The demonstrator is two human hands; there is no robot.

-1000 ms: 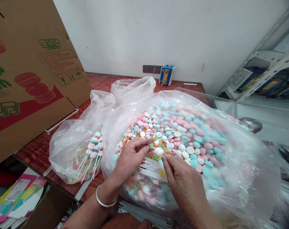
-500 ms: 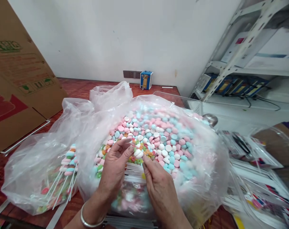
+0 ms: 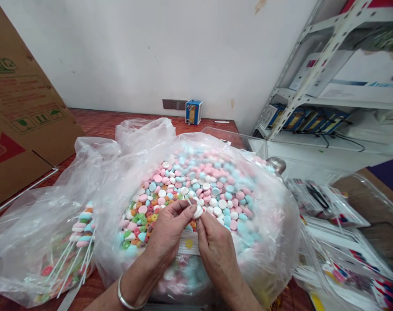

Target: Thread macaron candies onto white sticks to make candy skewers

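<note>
White candies, flat and round like marshmallows, are pinched between the thumb and fingers of my left hand. A thin white stick tip pokes up just beyond them. Below the candies, my right hand is closed in a pinch in line with that stick, whose lower part its fingers hide. Both hands are over a large clear plastic bag full of pink, blue and white candies. Small coloured rings lie in the bag left of my hands. White sticks lie under my wrists.
Finished candy skewers rest on another plastic bag at left. A cardboard box stands behind it. At right are a metal scoop, clear bins with packets and a white shelf. A blue device stands by the wall.
My hands have come closer together, and the white candies sit nearer my right fingertips. The thin stick tip now shows above the candies. The camera view has shifted slightly.
</note>
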